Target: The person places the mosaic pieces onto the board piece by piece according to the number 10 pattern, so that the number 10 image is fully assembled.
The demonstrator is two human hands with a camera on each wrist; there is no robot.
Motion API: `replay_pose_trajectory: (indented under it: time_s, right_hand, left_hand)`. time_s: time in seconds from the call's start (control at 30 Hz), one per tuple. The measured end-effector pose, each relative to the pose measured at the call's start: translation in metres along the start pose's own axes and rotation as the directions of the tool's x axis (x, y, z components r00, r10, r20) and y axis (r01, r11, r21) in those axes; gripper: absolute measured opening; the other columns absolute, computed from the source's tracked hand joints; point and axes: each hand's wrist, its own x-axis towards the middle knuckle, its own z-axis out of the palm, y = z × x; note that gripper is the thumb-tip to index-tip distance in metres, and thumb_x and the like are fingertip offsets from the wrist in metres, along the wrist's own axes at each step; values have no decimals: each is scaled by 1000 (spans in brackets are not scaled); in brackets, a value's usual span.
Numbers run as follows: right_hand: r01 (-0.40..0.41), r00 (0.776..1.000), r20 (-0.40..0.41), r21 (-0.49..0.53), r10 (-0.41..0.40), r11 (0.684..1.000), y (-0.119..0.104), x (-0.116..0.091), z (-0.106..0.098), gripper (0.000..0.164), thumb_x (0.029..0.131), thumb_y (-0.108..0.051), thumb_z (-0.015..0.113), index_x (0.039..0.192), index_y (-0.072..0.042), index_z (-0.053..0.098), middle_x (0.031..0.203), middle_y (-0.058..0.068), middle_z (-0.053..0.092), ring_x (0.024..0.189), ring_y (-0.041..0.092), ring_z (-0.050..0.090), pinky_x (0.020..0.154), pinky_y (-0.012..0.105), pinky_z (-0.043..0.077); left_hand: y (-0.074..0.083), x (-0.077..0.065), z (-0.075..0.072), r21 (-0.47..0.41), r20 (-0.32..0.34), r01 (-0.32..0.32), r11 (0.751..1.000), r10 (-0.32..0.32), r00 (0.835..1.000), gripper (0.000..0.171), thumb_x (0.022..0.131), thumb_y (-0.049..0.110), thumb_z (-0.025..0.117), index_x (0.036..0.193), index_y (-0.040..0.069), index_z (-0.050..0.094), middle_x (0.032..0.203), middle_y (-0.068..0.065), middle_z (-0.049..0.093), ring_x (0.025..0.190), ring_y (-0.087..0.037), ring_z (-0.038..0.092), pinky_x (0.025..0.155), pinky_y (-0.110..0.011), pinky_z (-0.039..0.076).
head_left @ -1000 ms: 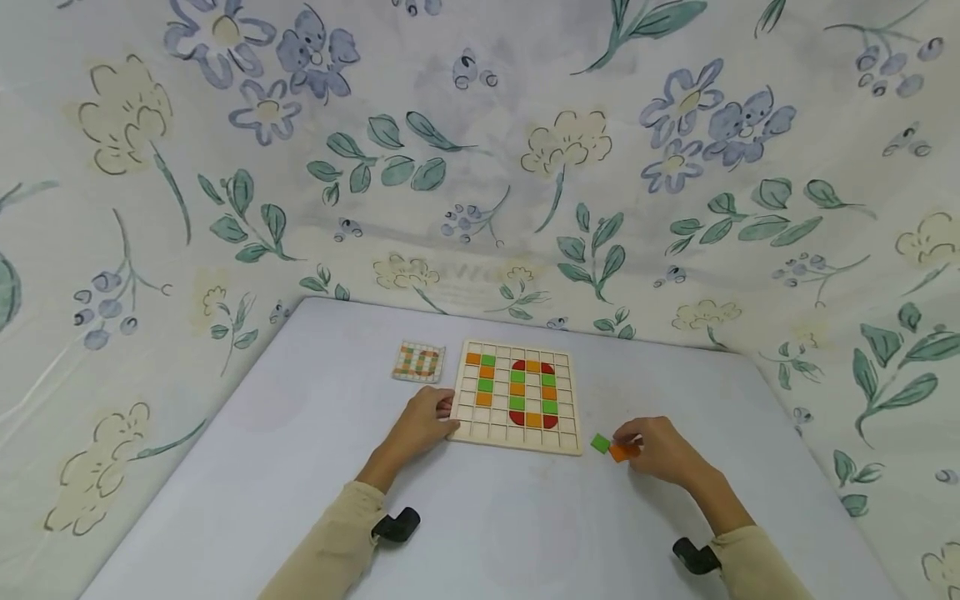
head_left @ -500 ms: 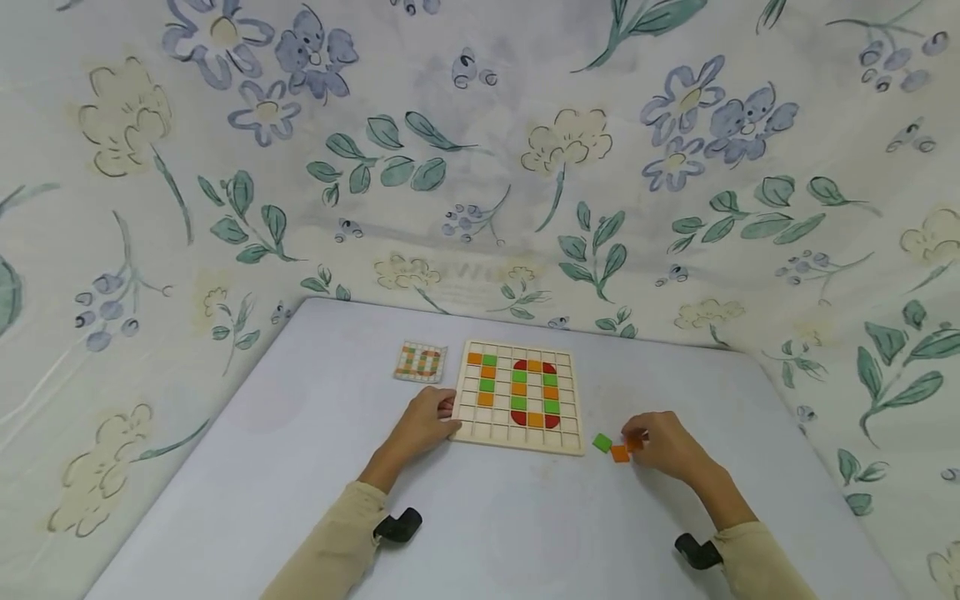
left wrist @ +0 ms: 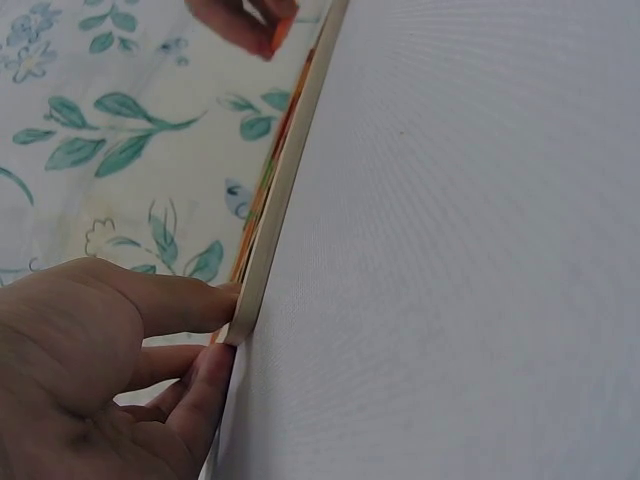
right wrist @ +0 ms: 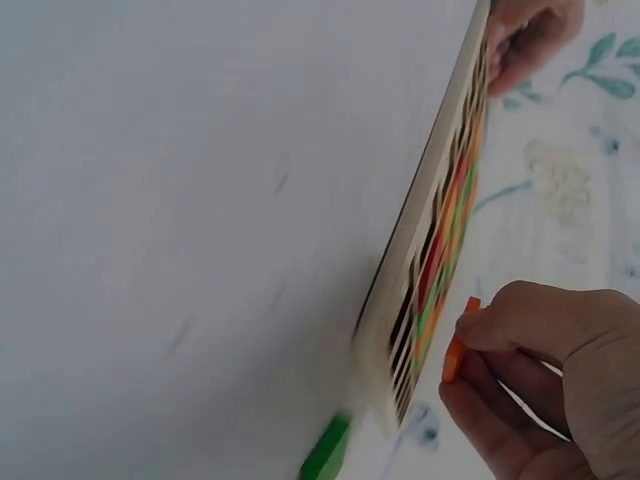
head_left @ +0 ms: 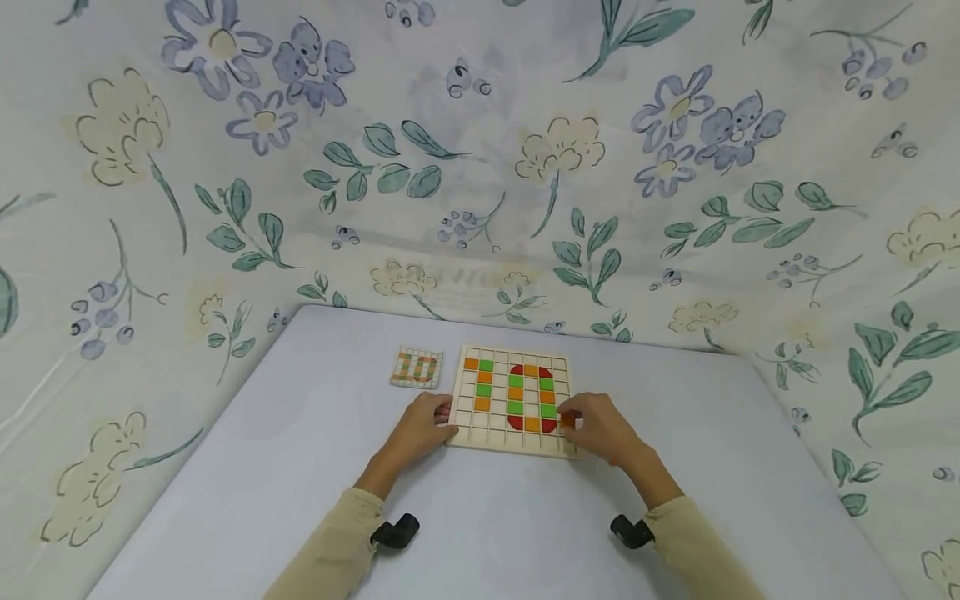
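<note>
A wooden grid board [head_left: 495,435] lies on the table, with orange, green and red tiles forming a 1 and a 0. My left hand [head_left: 414,427] holds the board's left edge, thumb near the front corner and fingers along the side. Between thumb and fingertips my right hand [head_left: 603,427] pinches an orange tile [right wrist: 457,350], close over the board's right edge beside the 0. A loose green tile [right wrist: 328,450] rests on the table by the board's corner in the right wrist view; the right hand hides it in the head view.
A small pattern card [head_left: 416,369] showing a similar 10 lies left of the board. The white table [head_left: 510,533] meets a flowered cloth [head_left: 480,208] behind and at the sides. Black wrist cameras are worn on both sleeves.
My right hand has picked up an orange tile from beside the loose tiles and carried it left to the board's right edge. The left hand stays on the board.
</note>
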Motion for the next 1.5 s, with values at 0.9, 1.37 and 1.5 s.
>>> replay_pose_trajectory:
  time_s: [0.9,1.37,1.5]
  right_hand:
    - [78,990,118,42,-82,996,-60,53,54,23,83,-15,77,106,-12,76,95,-6,68,83,11,57,81,23,54]
    - [83,987,137,40,-87,996,-62,52,55,22,87,-15,74,109,-13,76,97,-8,68,84,11,57,80,23,53]
    - [112,987,107,40,-116,993,-60,51,57,17,89,-15,72,105,-13,77,94,-8,68,81,11,56,78,21,53]
  left_hand:
    - [0,-1,0,5,0,-9,1000,9,1000,51,80,-1,75,127,-12,57,104,-11,58,98,-20,61,87,-28,55]
    - [4,-3,-3,10,0,10,1000,-10,1000,52,81,-1,74,128,-13,55,106,-13,57,100,-22,60,88,-30,54]
    - [4,-3,-1,6,2,15,1000,-15,1000,52,81,-1,74,128,-13,55,106,-13,57,99,-22,60,88,-30,55]
